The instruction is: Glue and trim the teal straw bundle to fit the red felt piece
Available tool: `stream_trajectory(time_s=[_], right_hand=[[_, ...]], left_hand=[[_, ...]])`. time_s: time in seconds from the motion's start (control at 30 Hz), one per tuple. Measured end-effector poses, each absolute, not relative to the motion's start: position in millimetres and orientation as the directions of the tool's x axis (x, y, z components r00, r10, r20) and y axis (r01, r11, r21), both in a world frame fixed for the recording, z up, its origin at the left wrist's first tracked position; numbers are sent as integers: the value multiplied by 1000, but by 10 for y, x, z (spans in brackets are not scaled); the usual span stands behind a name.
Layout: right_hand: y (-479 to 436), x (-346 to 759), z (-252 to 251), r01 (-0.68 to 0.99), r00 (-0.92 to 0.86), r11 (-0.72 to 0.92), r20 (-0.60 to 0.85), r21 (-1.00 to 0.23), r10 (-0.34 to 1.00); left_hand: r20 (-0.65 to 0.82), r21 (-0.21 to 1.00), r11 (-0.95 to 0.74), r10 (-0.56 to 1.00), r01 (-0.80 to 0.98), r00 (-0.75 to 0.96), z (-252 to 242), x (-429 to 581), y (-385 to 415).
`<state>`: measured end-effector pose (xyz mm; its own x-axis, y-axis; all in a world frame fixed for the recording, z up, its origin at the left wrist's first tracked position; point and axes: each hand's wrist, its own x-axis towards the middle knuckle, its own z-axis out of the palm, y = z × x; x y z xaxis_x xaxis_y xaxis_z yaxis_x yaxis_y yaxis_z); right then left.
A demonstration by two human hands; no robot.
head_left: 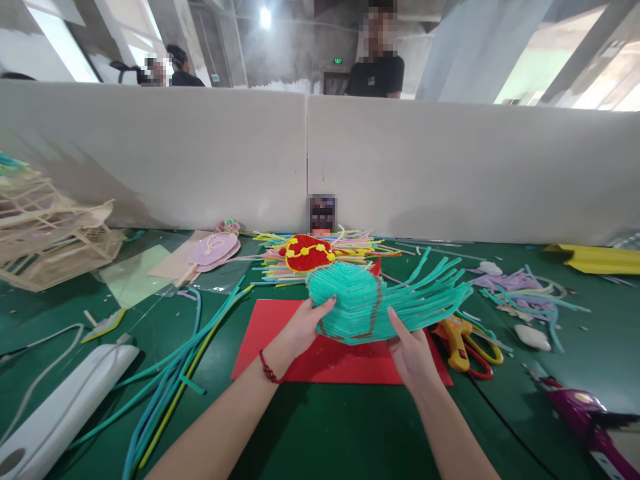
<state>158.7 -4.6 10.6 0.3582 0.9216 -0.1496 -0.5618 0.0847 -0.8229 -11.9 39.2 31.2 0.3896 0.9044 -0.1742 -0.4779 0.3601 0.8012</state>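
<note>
Between my two hands is a teal panel (pixel 350 293) made of pipe cleaners laid side by side, with long loose ends fanning out to the right. My left hand (pixel 305 327) pinches its left lower edge, thumb on top. My right hand (pixel 413 350) grips it from below, where the loose strands begin. The panel is held tilted above a red sheet (pixel 273 333). Behind it lies a red pipe-cleaner piece (pixel 307 253) with yellow flowers, on a pile of multicoloured pipe cleaners (pixel 273 273).
Right of the red sheet are a yellow glue gun (pixel 455 340), scissors (pixel 485 350) and a purple tool (pixel 580 407). A white power strip (pixel 75 407) and loose pipe cleaners (pixel 185 360) lie left. Wooden-stick models (pixel 55 233) stand far left. A white partition (pixel 150 153) closes the back.
</note>
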Motion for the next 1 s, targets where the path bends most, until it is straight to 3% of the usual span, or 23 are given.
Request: stream_trajectory(time_s=[0.13,0.23,0.33,0.43,0.5,0.6,0.73,0.83,1.0], right_hand=[[-2,1668,76,-601,288,-18,-237,-799,928],[14,1807,30,-509,392,-18,-250,-861,886],[-22,2012,-6,-196,583,7,-111,-981,805],[-94,2282,-7,158,683,-87,45,-984,729],[-154,2477,12,390,694,-247,107,-887,712],[-243,2721,28,659,676,-468,193,-589,711],[-307,2837,-37,722,638,-612,-33,-322,770],[-328,2793,-118,751,612,-614,-94,-243,785],[-396,2720,-194,720,655,-629,-12,-293,755]], left_hand=[[-202,791,365,913,-491,353,373,-187,436],[-226,795,360,923,-488,313,416,-251,474],[-229,792,346,932,-504,279,428,-313,518],[-212,789,318,944,-526,252,447,-383,557],[-201,791,289,955,-539,218,487,-435,575],[-196,798,261,965,-544,176,587,-512,585],[-184,783,249,968,-571,170,703,-583,578],[-182,774,244,970,-584,164,726,-598,569],[-222,770,282,960,-573,173,708,-601,574]])
